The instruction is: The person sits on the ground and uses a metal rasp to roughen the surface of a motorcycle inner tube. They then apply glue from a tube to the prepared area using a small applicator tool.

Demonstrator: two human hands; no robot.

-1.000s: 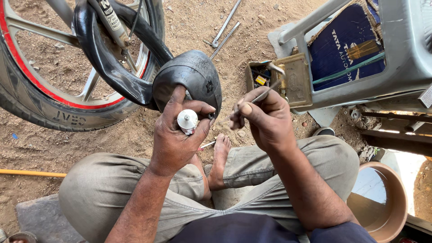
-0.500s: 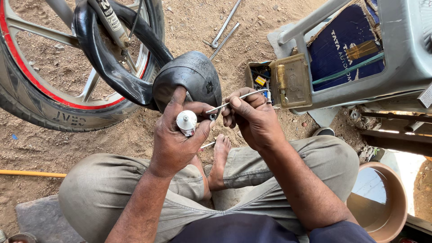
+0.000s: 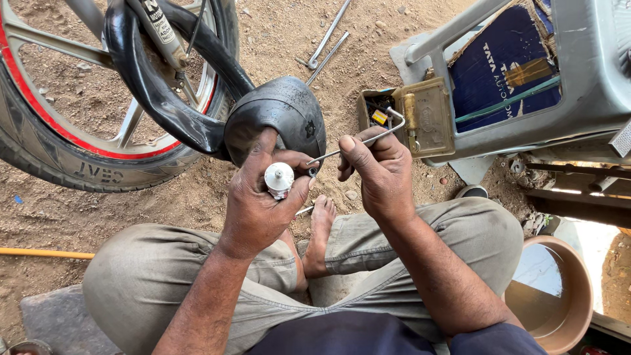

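Observation:
My left hand (image 3: 259,197) grips a folded part of a black rubber inner tube (image 3: 279,112) and also holds a small white capped tube (image 3: 279,179) between its fingers. My right hand (image 3: 374,172) holds a thin bent metal rod tool (image 3: 365,139) by its shaft, with the tip touching the rubber next to my left thumb. The inner tube loops up and left out of a motorcycle wheel (image 3: 79,125) with a red rim stripe. I sit on the ground with my knees apart, and one bare foot (image 3: 320,230) shows between them.
An open metal tool box (image 3: 411,118) lies on the dirt at right beside a grey plastic chair (image 3: 578,85) with a blue carton. Two long metal rods (image 3: 327,41) lie on the ground at top. A brown bowl of water (image 3: 552,289) stands at lower right. A yellow rod (image 3: 39,253) lies at left.
My right hand lowered the metal rod from an upright hold and brought its tip leftward onto the tube by my left thumb. My left hand stayed put.

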